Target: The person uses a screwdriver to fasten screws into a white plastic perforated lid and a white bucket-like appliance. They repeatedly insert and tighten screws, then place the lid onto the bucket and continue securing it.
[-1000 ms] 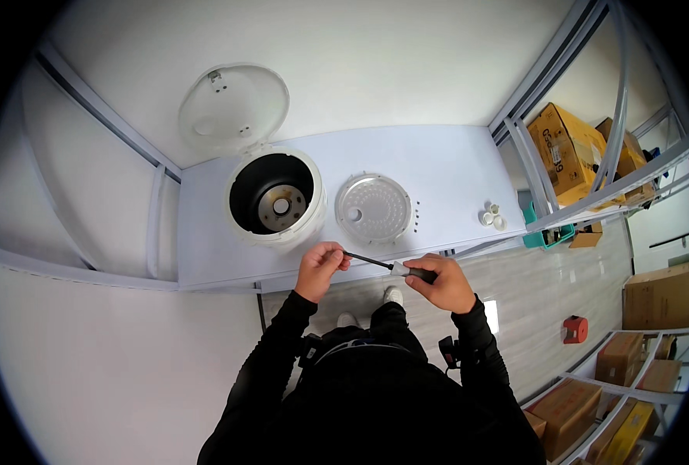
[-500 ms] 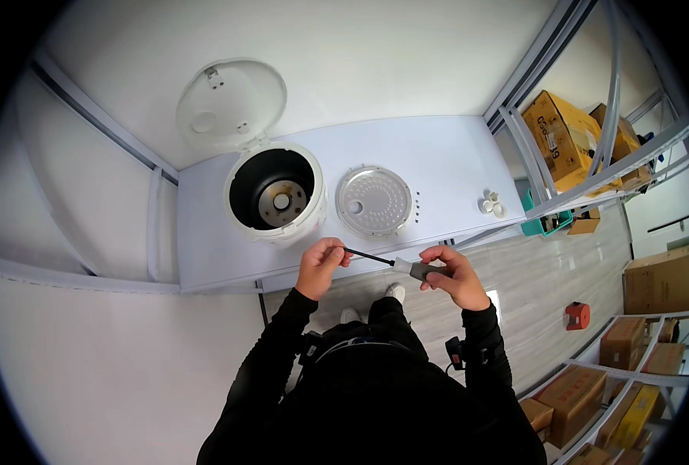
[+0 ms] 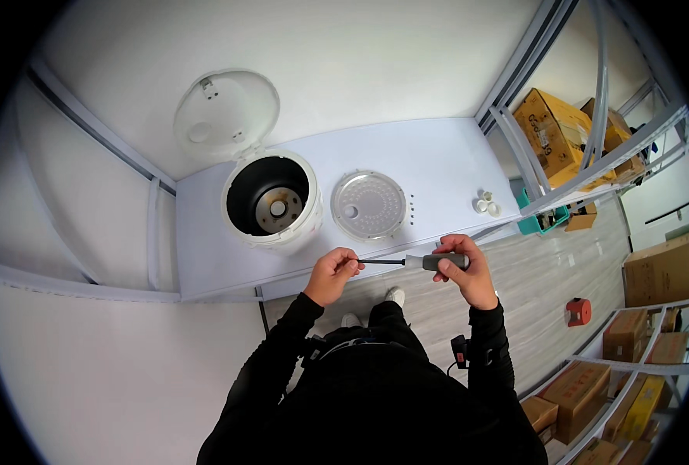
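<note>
A screwdriver [image 3: 414,262] with a grey handle and a dark shaft lies level between my hands, just in front of the table edge. My right hand [image 3: 468,271] is closed round its handle. The fingers of my left hand [image 3: 333,274] pinch the tip end of the shaft, so the tip itself is hidden. Behind my left hand stands a white rice cooker [image 3: 307,221], its lid [image 3: 236,108] tilted up and its dark inside showing a round metal plate. A round perforated disc [image 3: 375,205] lies flat beside the cooker, with several tiny dark pieces [image 3: 412,208] in a row on its right.
The white table [image 3: 445,155] backs onto a wall. Small white cups [image 3: 485,205] stand near its right end. Beyond are a metal frame, yellow boxes [image 3: 557,139] and a teal crate [image 3: 542,222]. A red stool [image 3: 578,312] and shelved cartons [image 3: 581,391] are at the right.
The screwdriver has turned from slanting to nearly level. My right hand has shifted slightly right and closed more firmly round the handle; my left hand has moved a little right.
</note>
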Tool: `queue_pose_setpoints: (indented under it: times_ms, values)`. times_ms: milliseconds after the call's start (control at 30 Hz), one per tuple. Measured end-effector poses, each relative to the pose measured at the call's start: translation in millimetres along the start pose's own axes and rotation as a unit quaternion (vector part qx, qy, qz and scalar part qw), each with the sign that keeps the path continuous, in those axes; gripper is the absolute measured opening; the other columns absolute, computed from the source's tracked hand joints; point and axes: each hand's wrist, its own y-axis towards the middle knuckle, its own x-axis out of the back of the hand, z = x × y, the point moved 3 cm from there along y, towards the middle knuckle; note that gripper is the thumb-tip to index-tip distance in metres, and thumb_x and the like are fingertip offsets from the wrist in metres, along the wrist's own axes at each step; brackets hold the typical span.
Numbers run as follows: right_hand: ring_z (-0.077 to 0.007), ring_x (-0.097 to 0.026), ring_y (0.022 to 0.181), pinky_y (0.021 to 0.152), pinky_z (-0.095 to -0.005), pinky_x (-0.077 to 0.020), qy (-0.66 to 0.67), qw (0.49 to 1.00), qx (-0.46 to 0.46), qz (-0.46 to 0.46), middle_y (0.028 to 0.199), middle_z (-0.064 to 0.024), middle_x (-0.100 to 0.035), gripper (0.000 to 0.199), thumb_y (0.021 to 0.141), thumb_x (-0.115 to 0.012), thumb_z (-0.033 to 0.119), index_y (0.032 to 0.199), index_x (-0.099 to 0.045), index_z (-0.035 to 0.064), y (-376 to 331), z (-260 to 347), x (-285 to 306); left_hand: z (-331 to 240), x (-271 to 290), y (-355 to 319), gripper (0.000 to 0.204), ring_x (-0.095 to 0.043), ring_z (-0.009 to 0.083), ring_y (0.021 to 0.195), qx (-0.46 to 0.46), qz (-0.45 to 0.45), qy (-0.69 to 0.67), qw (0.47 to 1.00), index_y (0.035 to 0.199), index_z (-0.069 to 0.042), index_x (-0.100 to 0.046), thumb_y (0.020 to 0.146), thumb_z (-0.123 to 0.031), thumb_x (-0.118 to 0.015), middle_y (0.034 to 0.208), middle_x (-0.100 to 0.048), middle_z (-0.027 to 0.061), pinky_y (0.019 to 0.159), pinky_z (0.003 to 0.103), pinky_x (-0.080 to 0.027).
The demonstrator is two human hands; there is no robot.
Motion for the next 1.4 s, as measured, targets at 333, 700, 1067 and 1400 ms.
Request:
queue_pose_setpoints:
  times_ms: [333, 700, 1067, 1400]
  values:
    - [-0.0165, -0.07, 0.074, 0.065, -0.0276, -0.0537, 0.004, 1.0, -0.016, -0.003, 0.109, -0.012, -0.068, 0.032, 0.096, -0.07, 0.001, 0.125, -0.057, 0.0019, 3, 1, 5, 13, 0, 7, 0.012, -0.066, 0.0123, 0.099, 0.023, 0.037, -0.021, 0.999, 0.117, -0.004, -0.059, 0.108, -0.011, -0.058, 0.108, -0.068, 0.0058, 0.087, 0.029, -0.054]
    - [-0.0157, -0.068, 0.078, 0.067, -0.0297, -0.0568, -0.032, 0.999, 0.028, -0.007, 0.11, -0.0122, -0.069, 0.032, 0.095, -0.072, 0.002, 0.124, -0.057, 0.0013, 21, 6, 5, 13, -4, 25, 0.03, -0.067, 0.014, 0.095, -0.014, -0.009, 0.072, 0.997, 0.127, -0.002, -0.059, 0.101, -0.014, -0.068, 0.114, -0.067, 0.0061, 0.083, 0.029, -0.054]
    - [-0.0144, -0.067, 0.082, 0.068, -0.0292, -0.0538, -0.225, 0.958, 0.175, -0.021, 0.098, -0.0089, -0.073, 0.031, 0.089, -0.08, 0.005, 0.114, -0.062, 0.0004, 81, 47, -13, 45, 22, 71, 0.065, -0.07, 0.0257, 0.085, 0.035, -0.285, 0.39, 0.875, 0.148, -0.005, -0.052, 0.094, -0.032, -0.074, 0.101, -0.073, 0.0103, 0.079, 0.04, -0.055]
    - [-0.0241, -0.067, 0.068, 0.061, -0.0329, -0.0539, -0.306, 0.915, 0.249, 0.088, 0.093, -0.0138, -0.071, 0.035, 0.086, -0.081, 0.008, 0.114, -0.061, 0.0027, 148, 50, -61, 29, 8, 76, 0.061, -0.072, 0.0254, 0.093, 0.146, -0.32, 0.405, 0.844, 0.151, -0.019, -0.056, 0.094, -0.037, -0.071, 0.098, -0.075, 0.002, 0.083, 0.042, -0.056]
